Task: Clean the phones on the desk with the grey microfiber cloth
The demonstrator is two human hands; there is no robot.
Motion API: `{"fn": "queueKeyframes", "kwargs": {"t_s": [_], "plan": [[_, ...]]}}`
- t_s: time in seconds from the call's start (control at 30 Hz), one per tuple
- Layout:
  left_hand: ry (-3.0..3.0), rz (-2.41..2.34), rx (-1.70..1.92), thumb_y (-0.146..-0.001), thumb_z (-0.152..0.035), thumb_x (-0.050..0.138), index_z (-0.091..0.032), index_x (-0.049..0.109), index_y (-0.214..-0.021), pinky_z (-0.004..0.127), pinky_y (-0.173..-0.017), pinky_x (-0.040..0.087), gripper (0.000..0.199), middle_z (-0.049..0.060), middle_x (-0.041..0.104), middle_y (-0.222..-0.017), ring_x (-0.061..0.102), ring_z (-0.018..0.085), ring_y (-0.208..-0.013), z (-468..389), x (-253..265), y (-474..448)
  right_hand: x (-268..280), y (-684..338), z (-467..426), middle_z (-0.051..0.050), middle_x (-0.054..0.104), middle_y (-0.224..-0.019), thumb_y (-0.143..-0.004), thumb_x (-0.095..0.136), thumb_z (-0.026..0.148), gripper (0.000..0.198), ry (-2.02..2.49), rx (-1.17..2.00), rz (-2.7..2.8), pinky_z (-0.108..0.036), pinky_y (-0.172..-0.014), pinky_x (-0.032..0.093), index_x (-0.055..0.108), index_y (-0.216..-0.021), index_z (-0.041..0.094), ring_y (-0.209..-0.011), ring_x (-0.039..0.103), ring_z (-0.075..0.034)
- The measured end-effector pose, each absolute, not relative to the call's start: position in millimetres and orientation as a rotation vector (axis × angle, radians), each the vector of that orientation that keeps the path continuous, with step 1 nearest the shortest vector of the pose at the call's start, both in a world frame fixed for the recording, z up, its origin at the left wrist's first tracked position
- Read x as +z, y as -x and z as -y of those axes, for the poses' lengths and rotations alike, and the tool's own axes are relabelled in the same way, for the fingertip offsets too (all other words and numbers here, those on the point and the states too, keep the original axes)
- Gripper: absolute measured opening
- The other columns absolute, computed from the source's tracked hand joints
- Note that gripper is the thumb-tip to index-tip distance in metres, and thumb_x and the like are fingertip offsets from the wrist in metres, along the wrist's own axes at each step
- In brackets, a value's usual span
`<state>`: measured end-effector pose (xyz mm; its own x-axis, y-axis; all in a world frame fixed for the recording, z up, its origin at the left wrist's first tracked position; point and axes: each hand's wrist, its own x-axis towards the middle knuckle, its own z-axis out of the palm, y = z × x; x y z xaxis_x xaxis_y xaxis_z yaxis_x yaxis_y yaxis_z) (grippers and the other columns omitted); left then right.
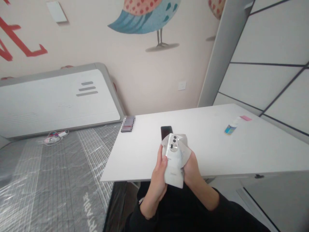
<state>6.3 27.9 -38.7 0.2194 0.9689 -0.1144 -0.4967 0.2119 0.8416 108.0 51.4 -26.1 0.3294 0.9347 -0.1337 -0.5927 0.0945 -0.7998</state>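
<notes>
A white smartphone (173, 177) is held up over the table's front edge, its back with a round camera module facing me. My left hand (158, 175) grips its left side, thumb on the back. On the other side, my right hand (192, 169) is closed on a thin whitish cloth (184, 151) that wraps round the phone's upper right side and behind it. Part of the right fingers is hidden behind phone and cloth. Just beyond lies a dark phone (166, 131) on the table, partly covered from view by the cloth.
The white table (135, 161) carries a blurred-out flat item (127, 123) at its far left corner. To the right stand a small spray bottle (231, 127) and a pink slip (245, 118). A plastic-covered mattress (58, 174) with a cable bundle (54, 138) lies left.
</notes>
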Motion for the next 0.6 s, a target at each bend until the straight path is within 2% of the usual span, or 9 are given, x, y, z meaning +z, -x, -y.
{"fn": "queueKeyframes", "kwargs": {"t_s": [0.07, 0.17, 0.37, 0.47, 0.53, 0.6], "plan": [[-0.885, -0.824, 1.19, -0.089, -0.064, 0.064, -0.038, 0.027, -0.16, 0.042, -0.127, 0.025, 0.084, -0.002, 0.034, -0.166, 0.029, 0.027, -0.155, -31, -41, -5, -24, -103, -45, -0.001, 0.073, -0.066, -0.056, 0.089, 0.049, 0.043, 0.903, 1.217, 0.423, -0.034, -0.059, 0.057, 0.071, -0.083, 0.02, -0.068, 0.07, -0.025], [-1.047, -0.893, 1.219, -0.094, -0.063, 0.055, -0.037, 0.026, -0.16, 0.041, -0.128, 0.021, 0.077, -0.002, 0.031, -0.168, 0.024, 0.026, -0.156, -35, -42, -2, -25, -95, -35, -0.002, 0.075, -0.07, -0.054, 0.091, 0.047, 0.047, 0.9, 1.258, 0.388, -0.033, -0.058, 0.057, 0.073, -0.087, 0.019, -0.067, 0.071, -0.025], [-1.278, -0.962, 1.237, -0.1, -0.056, 0.049, -0.031, 0.032, -0.159, 0.04, -0.129, 0.015, 0.067, 0.0, 0.025, -0.17, 0.019, 0.024, -0.158, -42, -39, 5, -36, -95, -20, -0.004, 0.078, -0.077, -0.065, 0.085, 0.051, 0.044, 0.826, 1.386, 0.434, -0.038, -0.07, 0.061, 0.074, -0.096, 0.02, -0.081, 0.075, -0.029], [-1.428, -1.035, 1.192, -0.102, -0.053, 0.045, -0.028, 0.036, -0.158, 0.042, -0.13, 0.013, 0.062, 0.003, 0.026, -0.169, 0.017, 0.024, -0.158, -40, -37, 8, -33, -108, -19, -0.005, 0.079, -0.077, -0.07, 0.08, 0.054, 0.04, 0.799, 1.474, 0.501, -0.041, -0.077, 0.062, 0.076, -0.093, 0.022, -0.088, 0.075, -0.031], [-1.569, -1.097, 1.158, -0.104, -0.05, 0.042, -0.03, 0.042, -0.155, 0.045, -0.129, 0.012, 0.055, 0.003, 0.017, -0.172, 0.017, 0.026, -0.158, -34, -32, 10, -29, -116, -18, -0.005, 0.079, -0.079, -0.071, 0.078, 0.056, 0.036, 0.807, 1.455, 0.562, -0.042, -0.079, 0.062, 0.077, -0.089, 0.024, -0.093, 0.075, -0.032], [-1.744, -1.158, 1.132, -0.104, -0.046, 0.042, -0.031, 0.047, -0.152, 0.049, -0.129, 0.013, 0.05, 0.0, 0.002, -0.174, 0.012, 0.029, -0.159, -25, -27, 10, -24, -120, -18, -0.006, 0.08, -0.084, -0.074, 0.075, 0.056, 0.033, 0.837, 1.341, 0.619, -0.042, -0.079, 0.063, 0.078, -0.088, 0.026, -0.097, 0.075, -0.032]]}}
